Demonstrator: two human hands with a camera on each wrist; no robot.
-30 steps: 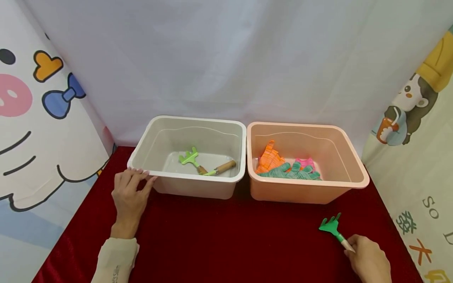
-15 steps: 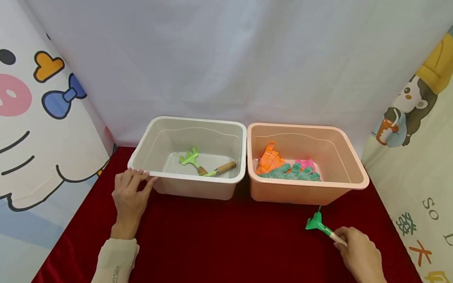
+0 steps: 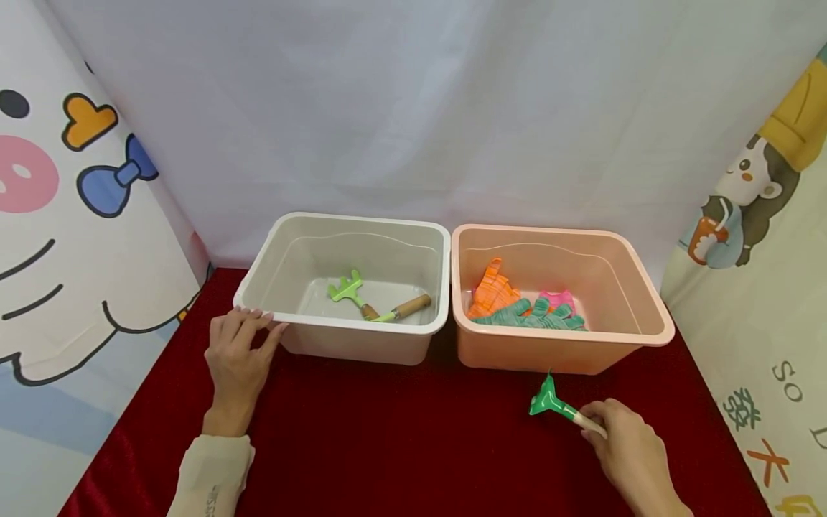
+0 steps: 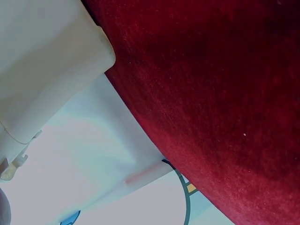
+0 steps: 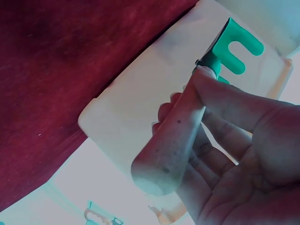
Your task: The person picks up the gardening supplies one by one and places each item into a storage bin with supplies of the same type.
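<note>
My right hand (image 3: 628, 446) pinches the pale wooden handle of a small green hand rake (image 3: 550, 401) between thumb and fingers. It is above the red cloth, in front of the peach bin (image 3: 549, 352). The right wrist view shows the thumb lying along the handle, with the prongs of the rake (image 5: 232, 44) pointing away. At the near left corner of the white bin (image 3: 349, 343), my left hand (image 3: 235, 359) holds the rim, fingertips on top and thumb against the outside. Inside that bin lie a light green hand rake (image 3: 347, 288) and another wooden-handled green tool (image 3: 410, 306), its head partly hidden.
Orange (image 3: 493, 293), green (image 3: 533, 316) and pink gloves (image 3: 561, 298) lie in the peach bin. Both bins stand side by side at the back of the red cloth (image 3: 413, 445), against a white curtain (image 3: 388, 108). Printed cloths hang at both sides.
My right hand has moved left and slightly up with the green hand rake, whose head has turned to point more to the left. The left hand and both bins have stayed put.
</note>
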